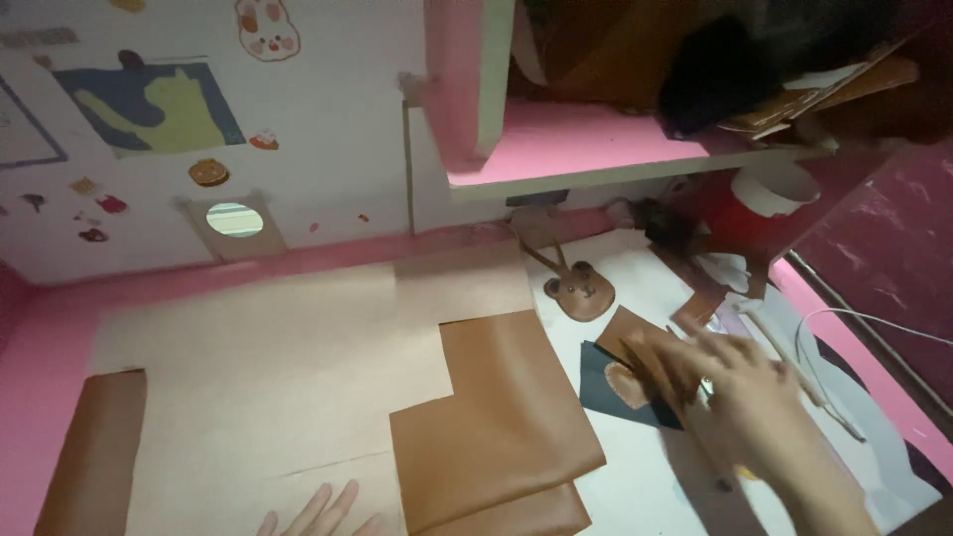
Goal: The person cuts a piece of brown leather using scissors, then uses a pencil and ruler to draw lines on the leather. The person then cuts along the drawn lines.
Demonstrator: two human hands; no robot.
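Stickers covered the white wall at upper left: a bunny sticker (267, 27) at the top edge, a blue-and-yellow picture (151, 104) below it to the left, and a round orange sticker (208, 173) under that. Small red stickers (99, 210) dotted the wall at far left, and another tiny one (263, 140) sat beside the picture's lower right corner. A purple-edged sheet (22, 124) showed at the left margin. No packages or screens were visible.
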